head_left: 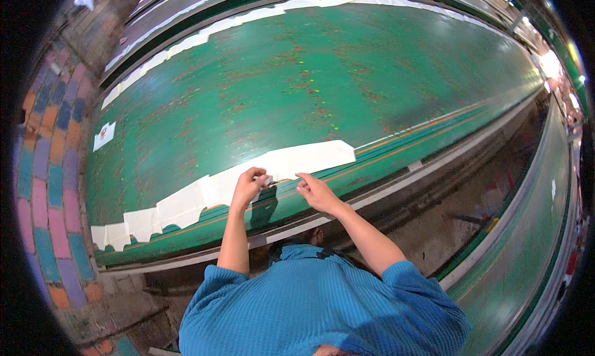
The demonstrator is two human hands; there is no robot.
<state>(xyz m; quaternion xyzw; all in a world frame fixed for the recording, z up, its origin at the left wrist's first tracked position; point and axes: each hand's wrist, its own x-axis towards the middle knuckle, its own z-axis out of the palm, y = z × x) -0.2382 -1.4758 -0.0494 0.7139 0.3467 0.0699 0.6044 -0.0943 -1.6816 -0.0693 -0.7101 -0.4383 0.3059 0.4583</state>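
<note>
White cut pieces, seemingly cloth, overlap in a row along the near side of a long green table (248, 102). My left hand (250, 185) is over the front edge of the row, fingers bent and pinched around a small bit of white at its edge. Just to the right, my right hand (317, 193) reaches in, its fingertips closed at the front edge of the rightmost white cloth piece (316, 156). The exact grip of both hands is hard to make out. A dark shadow falls on the table below my left hand.
Another strip of white pieces (248, 16) runs along the table's far edge. A small white piece with a printed picture (104, 136) lies at the left end. A pale rail (396, 176) borders the near side. Painted bricks (54, 219) line the left; another green table (520, 275) stands right.
</note>
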